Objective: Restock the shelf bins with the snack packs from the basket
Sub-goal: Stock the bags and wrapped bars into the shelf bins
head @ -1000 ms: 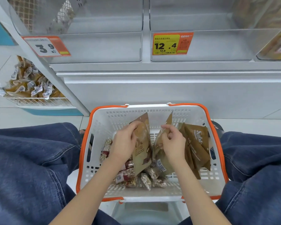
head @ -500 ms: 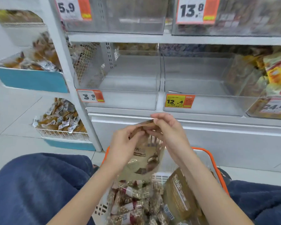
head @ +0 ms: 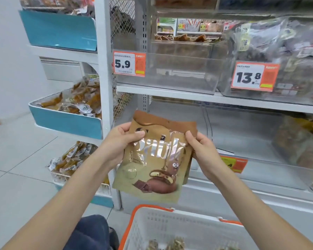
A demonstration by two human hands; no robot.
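Brown snack pack (head: 153, 159) now higher, front-facing

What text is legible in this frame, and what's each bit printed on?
"5.9": price tag on the clear upper-shelf bin.
"13.8": price tag on the neighbouring full bin.
Shiny script logo on the brown snack pouch, held by left hand and right hand: glare-broken, unreadable.
Orange and yellow tag behind the right hand: mostly hidden, unreadable.
Small print and barcodes on tags, labels on bagged snacks: too small.
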